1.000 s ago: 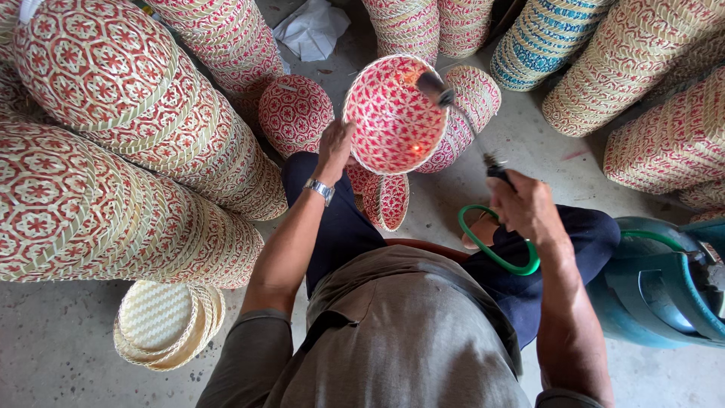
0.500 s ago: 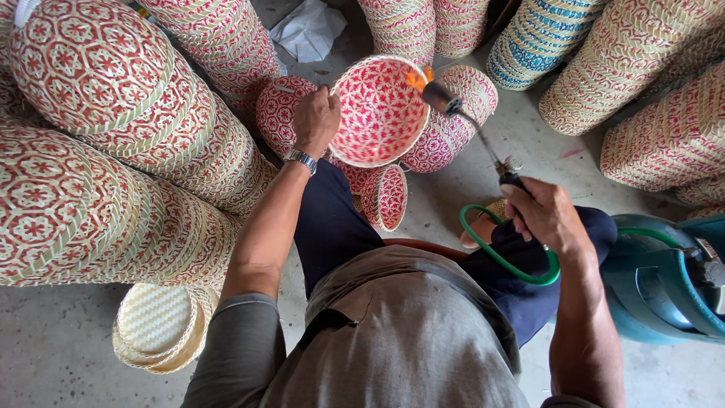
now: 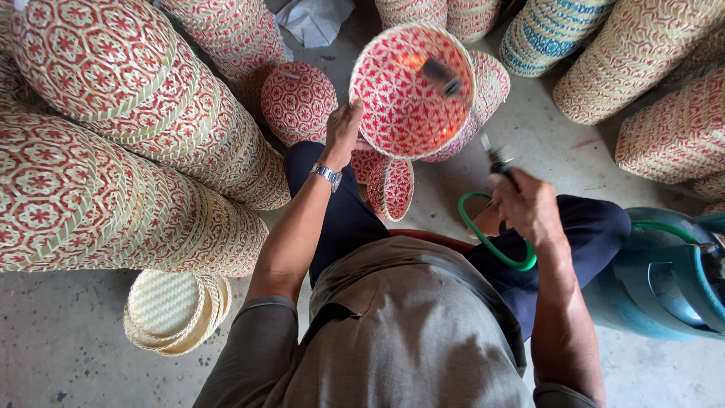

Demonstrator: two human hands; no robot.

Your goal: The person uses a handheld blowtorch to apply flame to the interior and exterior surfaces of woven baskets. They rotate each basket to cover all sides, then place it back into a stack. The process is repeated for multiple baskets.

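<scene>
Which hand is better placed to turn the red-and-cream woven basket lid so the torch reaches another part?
Left. The left hand already grips the rim of the red-and-cream woven basket lid, while the right hand is occupied with the metal gas torch, its tip blurred inside the lid.

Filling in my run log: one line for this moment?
left hand: holds red woven basket | right hand: grips torch, tip inside basket | green hose loops below

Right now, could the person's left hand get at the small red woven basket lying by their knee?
Probably not at once: the left hand is gripping the raised basket. The small red woven basket lies just below it, uncovered.
</scene>
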